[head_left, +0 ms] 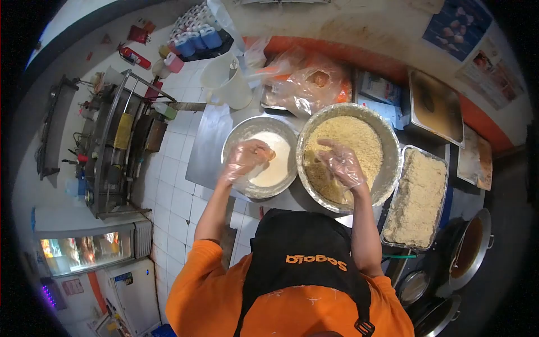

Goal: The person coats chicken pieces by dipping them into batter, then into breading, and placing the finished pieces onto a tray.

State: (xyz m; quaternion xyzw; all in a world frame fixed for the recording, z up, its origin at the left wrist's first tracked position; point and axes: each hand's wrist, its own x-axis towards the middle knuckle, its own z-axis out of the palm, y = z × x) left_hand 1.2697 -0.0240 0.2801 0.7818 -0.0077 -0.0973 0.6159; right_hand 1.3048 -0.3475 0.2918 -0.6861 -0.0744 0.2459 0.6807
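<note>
Pinching an orange piece [269, 154] in nearly closed left hand [245, 160] over white liquid [276, 173], inside bowl [233, 135] rim; curving half-open right hand [343, 164], any hold unclear, over crumbs [356, 133], with room toward tub [392, 140] far edge.

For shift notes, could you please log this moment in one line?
Left hand: holds piece above white liquid | Right hand: over crumbs

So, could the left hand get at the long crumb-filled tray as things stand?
Probably not easily: the big bowl and the right forearm lie between the left hand and the tray.
</note>
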